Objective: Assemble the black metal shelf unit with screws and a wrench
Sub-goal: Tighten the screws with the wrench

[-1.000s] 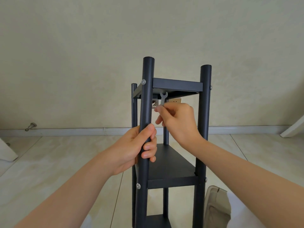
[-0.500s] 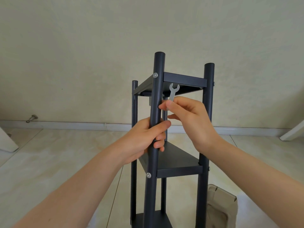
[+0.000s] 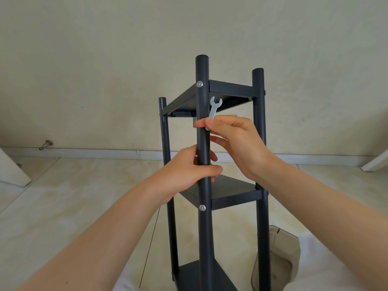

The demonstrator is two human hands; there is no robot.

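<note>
Head view: the shelf unit [image 3: 259, 143] stands upright on the floor [image 3: 63, 206], in the middle of the picture, some way out from the wall [image 3: 105, 59]. It is matt black metal: round tube posts with capped tops and three flat, thin shelves with folded edges, the top shelf [image 3: 231, 89], the middle shelf [image 3: 231, 189] and the bottom shelf [image 3: 195, 274].

Two round, silver screw heads sit in the front post [image 3: 202, 106]: the upper screw [image 3: 199, 84] at the top shelf's corner, the lower screw [image 3: 202, 207] at the middle shelf's corner.

The left hand [image 3: 184, 175] grips the front post between the top and middle shelves, its fingers [image 3: 210, 171] clenched round the tube.

The right hand [image 3: 237, 143] is just above it, right of the post. Its thumb and forefinger pinch the lower end of the wrench [image 3: 214, 109], a small, flat, stamped piece of bright metal with an open forked jaw. The wrench points up, tilted slightly right, its jaw in front of the top shelf's underside, just right of the post and apart from both screws.

The floor is glossy cream tile with thin joints; the wall is rough, pale plaster with a white baseboard [image 3: 94, 153]. A metal door stop [image 3: 45, 144] juts from the wall at left. A beige cloth [image 3: 275, 259] lies on the floor beside the right post.
</note>
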